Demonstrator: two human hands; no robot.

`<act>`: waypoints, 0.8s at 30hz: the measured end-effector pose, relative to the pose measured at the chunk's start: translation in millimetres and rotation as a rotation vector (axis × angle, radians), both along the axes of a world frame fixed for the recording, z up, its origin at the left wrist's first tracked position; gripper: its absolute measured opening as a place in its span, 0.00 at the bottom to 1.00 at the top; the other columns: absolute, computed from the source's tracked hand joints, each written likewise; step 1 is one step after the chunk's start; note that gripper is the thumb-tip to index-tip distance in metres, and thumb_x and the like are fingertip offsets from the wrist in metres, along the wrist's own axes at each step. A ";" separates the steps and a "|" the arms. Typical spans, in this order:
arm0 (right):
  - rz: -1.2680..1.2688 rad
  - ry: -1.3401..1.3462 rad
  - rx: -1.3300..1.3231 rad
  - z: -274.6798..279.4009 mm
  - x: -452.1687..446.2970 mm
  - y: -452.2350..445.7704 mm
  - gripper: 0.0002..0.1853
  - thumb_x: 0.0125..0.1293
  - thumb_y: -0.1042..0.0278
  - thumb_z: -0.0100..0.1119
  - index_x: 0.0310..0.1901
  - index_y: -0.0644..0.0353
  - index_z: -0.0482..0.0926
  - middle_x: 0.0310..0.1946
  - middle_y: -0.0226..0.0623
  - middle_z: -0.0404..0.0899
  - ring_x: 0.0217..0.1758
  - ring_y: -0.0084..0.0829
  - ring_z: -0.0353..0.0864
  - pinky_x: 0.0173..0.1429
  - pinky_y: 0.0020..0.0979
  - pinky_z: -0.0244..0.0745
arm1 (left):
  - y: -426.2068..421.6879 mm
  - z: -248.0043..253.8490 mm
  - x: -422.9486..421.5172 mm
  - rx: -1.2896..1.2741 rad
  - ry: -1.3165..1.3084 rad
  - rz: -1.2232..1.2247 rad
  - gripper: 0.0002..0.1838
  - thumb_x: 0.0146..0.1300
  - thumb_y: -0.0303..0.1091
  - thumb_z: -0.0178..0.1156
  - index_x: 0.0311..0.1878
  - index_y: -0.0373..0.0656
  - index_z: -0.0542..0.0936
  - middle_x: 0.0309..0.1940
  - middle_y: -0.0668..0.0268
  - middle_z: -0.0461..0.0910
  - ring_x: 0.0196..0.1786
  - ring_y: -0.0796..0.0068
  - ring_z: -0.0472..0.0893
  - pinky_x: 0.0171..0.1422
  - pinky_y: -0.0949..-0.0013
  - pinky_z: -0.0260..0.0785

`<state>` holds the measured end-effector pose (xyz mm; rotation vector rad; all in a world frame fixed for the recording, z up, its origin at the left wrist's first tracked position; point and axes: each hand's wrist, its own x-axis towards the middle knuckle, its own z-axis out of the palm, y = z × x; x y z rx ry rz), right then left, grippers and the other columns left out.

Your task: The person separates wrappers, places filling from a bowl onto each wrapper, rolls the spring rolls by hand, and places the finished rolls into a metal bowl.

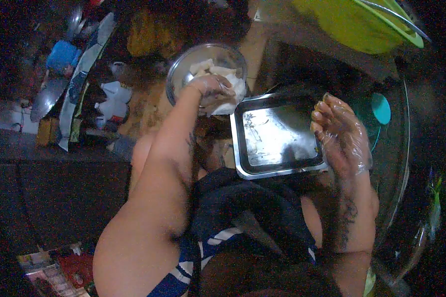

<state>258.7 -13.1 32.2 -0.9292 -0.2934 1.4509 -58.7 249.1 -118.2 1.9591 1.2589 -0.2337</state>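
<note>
My left hand (pixel 212 86) reaches into a round metal bowl (pixel 179 63) that holds pale, whitish pieces (pixel 223 73). Its fingers are bent down against those pieces, and what lies under them is too small to make out. A clear plastic glove (pixel 358 146) covers my right hand (pixel 338 131), which is held palm up with curled fingers above the right edge of a rectangular metal tray (pixel 239 148). Brownish-yellow smears show on its fingertips, and nothing is visible in the palm. Only dark marks and a shiny wet-looking surface show inside the tray.
A large yellow-green basin (pixel 352 24) stands at the upper right. Near my right hand is a teal round object (pixel 380 109). White plastic bottles (pixel 115 101), a blue container (pixel 63 54) and a metal lid (pixel 48 100) are at the left. Green leaves (pixel 435 198) show at the right.
</note>
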 end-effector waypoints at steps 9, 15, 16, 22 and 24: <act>-0.021 -0.014 0.007 19.7 30.8 -48.2 0.09 0.61 0.68 0.57 0.42 0.61 0.74 0.32 0.37 0.77 0.33 0.31 0.76 0.35 0.29 0.73 | -80.9 42.0 61.9 0.427 0.219 -0.016 0.18 0.50 0.42 0.61 0.40 0.40 0.82 0.42 0.50 0.79 0.47 0.53 0.78 0.53 0.60 0.69; -0.014 0.002 0.049 17.5 45.0 -70.5 0.07 0.61 0.69 0.55 0.40 0.61 0.73 0.27 0.35 0.76 0.28 0.29 0.76 0.29 0.28 0.71 | -112.5 -4.6 108.5 0.505 0.325 0.187 0.22 0.51 0.44 0.60 0.44 0.36 0.81 0.47 0.52 0.78 0.54 0.54 0.76 0.58 0.61 0.68; -0.028 -0.014 0.041 18.5 42.9 -74.3 0.07 0.61 0.69 0.56 0.40 0.61 0.73 0.27 0.35 0.76 0.28 0.29 0.75 0.28 0.27 0.71 | -132.8 14.4 118.1 0.506 0.358 0.214 0.21 0.51 0.44 0.59 0.44 0.37 0.81 0.47 0.52 0.78 0.54 0.54 0.76 0.58 0.61 0.68; 0.004 -0.044 0.069 32.9 46.8 -97.2 0.09 0.62 0.69 0.56 0.41 0.62 0.73 0.30 0.37 0.76 0.32 0.30 0.76 0.33 0.29 0.72 | -156.0 39.7 107.4 0.392 0.279 0.466 0.18 0.50 0.38 0.59 0.42 0.38 0.82 0.45 0.51 0.79 0.52 0.55 0.78 0.55 0.60 0.70; 0.028 -0.053 0.074 40.0 51.8 -109.3 0.08 0.62 0.68 0.56 0.41 0.62 0.74 0.30 0.37 0.76 0.32 0.30 0.75 0.33 0.29 0.72 | -137.0 16.9 85.0 0.453 0.307 0.375 0.16 0.50 0.37 0.57 0.39 0.38 0.82 0.46 0.50 0.79 0.51 0.54 0.78 0.56 0.60 0.69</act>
